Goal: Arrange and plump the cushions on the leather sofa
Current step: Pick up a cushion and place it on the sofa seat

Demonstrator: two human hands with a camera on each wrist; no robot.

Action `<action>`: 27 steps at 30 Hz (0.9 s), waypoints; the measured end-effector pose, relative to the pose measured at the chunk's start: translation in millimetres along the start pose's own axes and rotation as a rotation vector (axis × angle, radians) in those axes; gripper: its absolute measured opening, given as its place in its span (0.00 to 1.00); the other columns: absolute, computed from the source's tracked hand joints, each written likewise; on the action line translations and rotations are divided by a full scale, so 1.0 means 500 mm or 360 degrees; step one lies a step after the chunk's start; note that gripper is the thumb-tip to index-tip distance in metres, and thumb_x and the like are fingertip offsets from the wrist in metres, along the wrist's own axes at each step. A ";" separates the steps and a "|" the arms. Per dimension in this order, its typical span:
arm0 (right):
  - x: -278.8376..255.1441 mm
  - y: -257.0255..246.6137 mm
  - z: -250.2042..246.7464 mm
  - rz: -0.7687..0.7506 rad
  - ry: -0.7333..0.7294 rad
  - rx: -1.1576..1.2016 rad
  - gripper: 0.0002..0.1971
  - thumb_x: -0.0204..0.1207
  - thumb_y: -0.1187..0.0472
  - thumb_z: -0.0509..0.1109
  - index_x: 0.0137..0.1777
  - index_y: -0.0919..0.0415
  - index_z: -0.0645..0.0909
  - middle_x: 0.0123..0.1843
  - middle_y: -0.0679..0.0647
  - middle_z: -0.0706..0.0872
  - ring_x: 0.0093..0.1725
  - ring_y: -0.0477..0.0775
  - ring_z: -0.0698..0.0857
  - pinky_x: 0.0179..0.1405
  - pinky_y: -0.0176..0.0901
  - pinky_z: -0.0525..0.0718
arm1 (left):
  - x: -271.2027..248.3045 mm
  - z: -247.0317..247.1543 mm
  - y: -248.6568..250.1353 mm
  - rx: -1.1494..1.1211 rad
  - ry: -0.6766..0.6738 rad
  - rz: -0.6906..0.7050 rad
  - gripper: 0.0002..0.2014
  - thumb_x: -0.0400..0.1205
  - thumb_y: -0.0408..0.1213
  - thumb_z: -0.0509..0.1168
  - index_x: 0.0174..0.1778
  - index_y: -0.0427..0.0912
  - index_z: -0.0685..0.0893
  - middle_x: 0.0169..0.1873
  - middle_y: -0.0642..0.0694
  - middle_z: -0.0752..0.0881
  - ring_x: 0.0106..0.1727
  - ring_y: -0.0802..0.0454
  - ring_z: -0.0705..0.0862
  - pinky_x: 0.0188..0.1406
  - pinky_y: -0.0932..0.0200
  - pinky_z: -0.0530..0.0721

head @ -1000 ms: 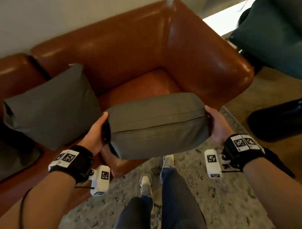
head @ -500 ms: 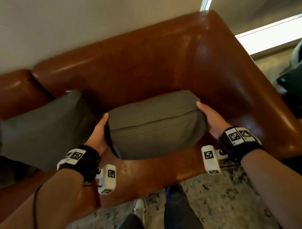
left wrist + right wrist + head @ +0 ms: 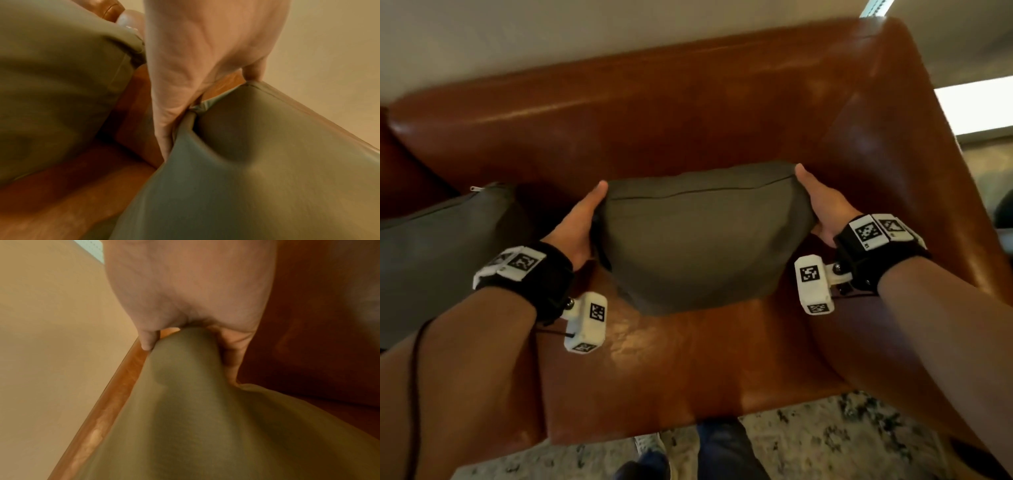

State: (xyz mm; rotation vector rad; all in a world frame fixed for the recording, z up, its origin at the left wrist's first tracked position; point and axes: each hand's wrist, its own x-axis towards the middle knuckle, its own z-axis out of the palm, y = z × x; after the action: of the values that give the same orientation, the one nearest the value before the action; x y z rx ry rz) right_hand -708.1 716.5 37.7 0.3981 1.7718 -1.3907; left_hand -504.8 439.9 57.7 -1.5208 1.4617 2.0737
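Note:
I hold a grey-green cushion [image 3: 698, 236] by its two ends over the right seat of the brown leather sofa [image 3: 688, 109], close to the backrest. My left hand [image 3: 582, 222] grips its left end, thumb on top. My right hand [image 3: 822, 205] grips the right end the same way. In the left wrist view my left hand [image 3: 197, 91] pinches the cushion [image 3: 267, 178] between thumb and fingers. In the right wrist view my right hand [image 3: 191, 345] clamps the cushion [image 3: 195, 418] likewise. A second grey cushion [image 3: 441, 246] leans against the backrest on the left.
The sofa's right armrest [image 3: 914, 192] rises close beside my right hand. A cream wall [image 3: 585, 34] stands behind the backrest. A speckled rug [image 3: 825, 442] and my feet lie below the seat's front edge. Bare leather seat [image 3: 688, 359] shows in front of the cushion.
Both hands carried the cushion from in front of the sofa inward over the seat, toward the backrest. The view has moved closer to the sofa. The second cushion has not moved.

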 end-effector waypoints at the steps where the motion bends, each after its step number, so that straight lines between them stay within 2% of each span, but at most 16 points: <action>1: 0.009 -0.014 0.008 0.0000 -0.0005 -0.0006 0.27 0.77 0.38 0.67 0.67 0.58 0.82 0.58 0.56 0.90 0.56 0.56 0.88 0.55 0.51 0.86 | 0.009 -0.001 0.011 -0.0004 0.0026 0.0001 0.24 0.81 0.63 0.60 0.63 0.51 0.86 0.56 0.50 0.90 0.58 0.50 0.87 0.58 0.48 0.82; 4: 0.033 -0.043 0.024 -0.0003 -0.0043 -0.0034 0.25 0.79 0.40 0.66 0.66 0.58 0.81 0.59 0.55 0.89 0.56 0.54 0.87 0.56 0.50 0.85 | 0.032 -0.004 0.034 -0.0006 0.0122 -0.0015 0.20 0.80 0.62 0.63 0.59 0.53 0.86 0.56 0.51 0.89 0.58 0.50 0.86 0.56 0.48 0.81; 7: 0.052 -0.052 0.032 0.0004 -0.0014 -0.0079 0.20 0.80 0.40 0.65 0.61 0.55 0.81 0.55 0.52 0.89 0.55 0.53 0.87 0.58 0.50 0.84 | 0.059 -0.006 0.038 -0.0032 0.0181 -0.0008 0.24 0.79 0.62 0.64 0.67 0.52 0.82 0.59 0.50 0.87 0.60 0.49 0.85 0.58 0.48 0.80; 9: 0.061 -0.047 0.034 0.0018 0.0003 -0.0080 0.23 0.80 0.40 0.65 0.65 0.55 0.80 0.55 0.52 0.88 0.55 0.53 0.86 0.56 0.49 0.84 | 0.074 -0.005 0.033 -0.0014 0.0242 0.0013 0.29 0.80 0.62 0.64 0.74 0.51 0.76 0.62 0.51 0.84 0.61 0.48 0.83 0.58 0.48 0.80; 12: 0.072 -0.035 0.036 -0.0010 0.0013 -0.0153 0.29 0.79 0.37 0.64 0.73 0.56 0.76 0.62 0.54 0.86 0.61 0.56 0.84 0.65 0.54 0.81 | 0.095 -0.007 0.020 0.0076 0.0372 0.0069 0.34 0.81 0.61 0.62 0.80 0.49 0.67 0.67 0.49 0.79 0.64 0.46 0.79 0.65 0.45 0.77; 16: 0.072 -0.013 0.031 -0.0054 0.0038 -0.0169 0.33 0.77 0.34 0.64 0.75 0.54 0.75 0.64 0.53 0.86 0.62 0.56 0.84 0.68 0.57 0.80 | 0.099 -0.012 -0.001 0.0233 0.0437 0.0169 0.36 0.81 0.64 0.60 0.81 0.48 0.66 0.72 0.47 0.76 0.70 0.45 0.76 0.72 0.43 0.74; 19: 0.056 0.010 0.021 -0.0076 0.0019 -0.0116 0.34 0.74 0.32 0.65 0.75 0.51 0.75 0.64 0.51 0.86 0.62 0.54 0.85 0.67 0.57 0.81 | 0.086 -0.032 -0.016 0.0316 0.0524 0.0293 0.31 0.82 0.63 0.58 0.76 0.48 0.72 0.70 0.47 0.78 0.70 0.46 0.77 0.74 0.41 0.72; 22: 0.027 0.044 0.013 -0.0181 0.0071 -0.0076 0.37 0.73 0.31 0.63 0.79 0.49 0.69 0.70 0.50 0.82 0.67 0.54 0.82 0.64 0.56 0.81 | 0.061 -0.056 -0.026 0.0297 0.0581 0.0355 0.20 0.83 0.61 0.56 0.62 0.52 0.79 0.61 0.50 0.81 0.64 0.49 0.78 0.72 0.41 0.73; 25: -0.039 0.090 0.020 -0.0291 0.0289 0.0010 0.29 0.83 0.41 0.61 0.81 0.53 0.64 0.73 0.52 0.77 0.68 0.55 0.79 0.65 0.53 0.80 | 0.018 -0.080 -0.048 0.0316 0.0586 0.0418 0.10 0.85 0.53 0.59 0.49 0.53 0.80 0.54 0.49 0.83 0.60 0.50 0.80 0.68 0.45 0.77; 27: -0.093 0.142 0.031 -0.0407 0.0550 0.0013 0.20 0.85 0.49 0.62 0.73 0.56 0.71 0.67 0.55 0.81 0.64 0.58 0.83 0.55 0.47 0.83 | -0.015 -0.095 -0.080 0.0307 0.0552 0.0468 0.08 0.86 0.47 0.60 0.43 0.53 0.81 0.50 0.47 0.83 0.55 0.50 0.80 0.58 0.52 0.80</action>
State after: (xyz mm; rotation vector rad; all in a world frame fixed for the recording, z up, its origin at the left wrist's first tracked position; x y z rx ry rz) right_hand -625.3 737.0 26.3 0.4490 2.1591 -1.5792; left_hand -446.3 425.6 40.2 -1.7374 2.0559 1.8003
